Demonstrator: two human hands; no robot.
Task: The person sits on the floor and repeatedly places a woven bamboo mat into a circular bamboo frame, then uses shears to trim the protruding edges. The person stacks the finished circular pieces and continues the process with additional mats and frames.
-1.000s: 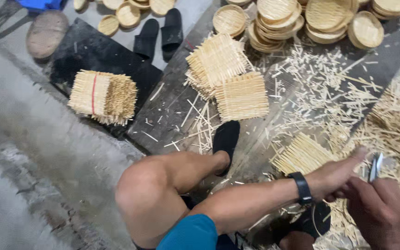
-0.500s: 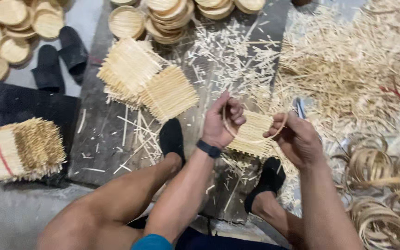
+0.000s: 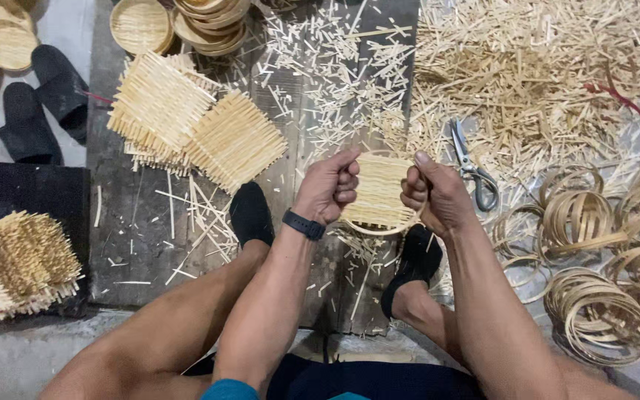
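Woven bamboo mat [image 3: 381,191] in a hoop, gripped at opposite rims.
Left hand [image 3: 327,185] and right hand [image 3: 432,194] are closed on it; judged light, springy, brittle-edged; best held by the rim.

From up here I've got both forearms running out side by side, bare, with a dark watch on the left wrist. Left hand [image 3: 329,187] is curled into a loose fist, thumb poking up and over toward the right. Right hand [image 3: 432,194] mirrors it, fingers folded in, thumb up. Both are closed on the mat [image 3: 379,194] between them, knuckles facing each other.
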